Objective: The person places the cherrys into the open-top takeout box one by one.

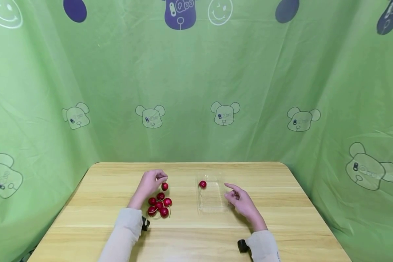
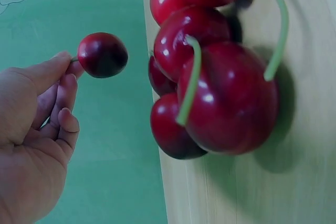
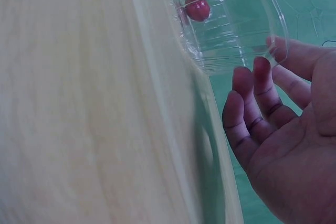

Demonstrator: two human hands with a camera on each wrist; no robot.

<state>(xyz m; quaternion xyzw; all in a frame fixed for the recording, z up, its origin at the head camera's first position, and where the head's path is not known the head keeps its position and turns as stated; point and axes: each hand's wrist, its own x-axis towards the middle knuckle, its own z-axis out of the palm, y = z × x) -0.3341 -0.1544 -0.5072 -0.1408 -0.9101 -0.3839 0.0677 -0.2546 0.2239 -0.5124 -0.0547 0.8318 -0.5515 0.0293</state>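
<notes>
My left hand [image 1: 152,183] pinches the stem of a red cherry [image 2: 102,55] between thumb and finger. The cherry hangs just beyond a pile of several cherries [image 1: 159,205] on the table, some with green stems. Right of the pile lies a clear plastic box [image 1: 213,209], uncovered, with one cherry [image 1: 202,184] at its back left. Beside the box's right edge is my right hand [image 1: 241,202], its fingers loosely bent and its thumb and index finger apart. In the right wrist view the thumb tip overlaps the clear rim; firm contact cannot be made out.
The wooden table [image 1: 183,242] carries all of this. A green printed curtain [image 1: 190,83] surrounds its back and sides. Each wrist wears a small black camera, such as the right one [image 1: 243,246].
</notes>
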